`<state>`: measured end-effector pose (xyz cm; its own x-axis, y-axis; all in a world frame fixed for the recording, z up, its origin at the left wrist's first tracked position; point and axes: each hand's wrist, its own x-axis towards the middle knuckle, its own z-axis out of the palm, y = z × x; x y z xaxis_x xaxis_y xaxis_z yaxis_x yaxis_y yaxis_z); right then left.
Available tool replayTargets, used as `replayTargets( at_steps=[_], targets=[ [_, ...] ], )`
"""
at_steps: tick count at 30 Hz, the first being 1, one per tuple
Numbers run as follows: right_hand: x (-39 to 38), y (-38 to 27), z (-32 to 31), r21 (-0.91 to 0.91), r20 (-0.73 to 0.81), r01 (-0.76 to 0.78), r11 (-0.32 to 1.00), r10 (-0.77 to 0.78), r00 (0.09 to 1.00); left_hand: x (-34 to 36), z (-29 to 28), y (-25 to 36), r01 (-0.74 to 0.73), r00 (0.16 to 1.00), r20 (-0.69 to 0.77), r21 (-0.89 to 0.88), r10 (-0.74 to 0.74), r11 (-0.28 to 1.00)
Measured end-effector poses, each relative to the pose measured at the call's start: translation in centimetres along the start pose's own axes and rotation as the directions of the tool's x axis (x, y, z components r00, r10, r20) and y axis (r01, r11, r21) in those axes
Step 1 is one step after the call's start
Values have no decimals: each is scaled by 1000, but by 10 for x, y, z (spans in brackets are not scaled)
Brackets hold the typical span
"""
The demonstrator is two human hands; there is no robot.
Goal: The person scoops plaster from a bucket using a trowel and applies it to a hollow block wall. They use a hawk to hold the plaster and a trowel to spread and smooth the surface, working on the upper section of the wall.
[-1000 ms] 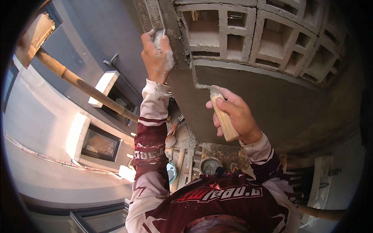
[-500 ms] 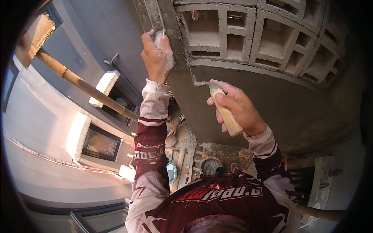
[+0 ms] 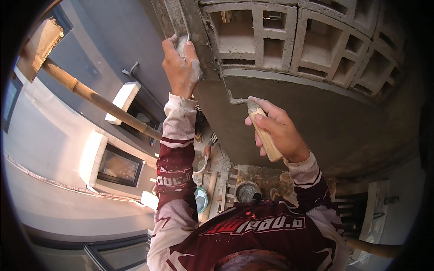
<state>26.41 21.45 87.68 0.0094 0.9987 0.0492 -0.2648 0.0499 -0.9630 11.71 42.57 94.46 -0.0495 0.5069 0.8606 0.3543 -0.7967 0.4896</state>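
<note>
My right hand [image 3: 282, 131] is wrapped around the wooden handle of a trowel [image 3: 266, 137]. The trowel's thin metal blade shows almost edge-on, angled up close to the grey plastered wall [image 3: 253, 122], below the ventilation blocks. Whether the blade touches the wall I cannot tell. Higher and to the left, my left hand [image 3: 182, 67] is closed around the lower end of a long mortar-smeared bar [image 3: 177, 20] with two thin raised edges, along the wall's left side. Wet grey mortar coats its fingers and back.
Concrete ventilation blocks [image 3: 318, 43] fill the upper right. A bamboo pole [image 3: 99, 105] slants across the left, by a building with windows. Below are a mortar bucket [image 3: 247, 192], a teal basin [image 3: 200, 199], and another person's hand [image 3: 207, 151] at a grey bucket [image 3: 200, 163].
My right hand and the trowel have shifted slightly right and down. My left hand keeps its grip almost unmoved. Below, the other person's hand has moved and a grey bucket shows more plainly.
</note>
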Motion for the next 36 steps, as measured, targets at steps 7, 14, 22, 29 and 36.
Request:
replayTargets(
  at_steps=[7,14,22,29,36],
  targets=[
    [-18,7,7,58,8,-39,998,39,999,-1,1,1,15,1000,9,-19,-15,1000],
    [-8,8,-3,267,-51,0,964,14,999,-1,3,-4,-66,997,-31,6,66,998],
    [1,2,-12,424,-6,-19,906,23,1000,-2,1,3,85,996,25,-33,-85,996],
    [2,0,-14,476,33,-38,878,25,999,-2,-1,5,104,994,24,-37,-103,994],
    [3,2,-15,460,42,-30,888,11,999,-2,2,0,-6,1000,-12,-19,6,1000]
  ],
)
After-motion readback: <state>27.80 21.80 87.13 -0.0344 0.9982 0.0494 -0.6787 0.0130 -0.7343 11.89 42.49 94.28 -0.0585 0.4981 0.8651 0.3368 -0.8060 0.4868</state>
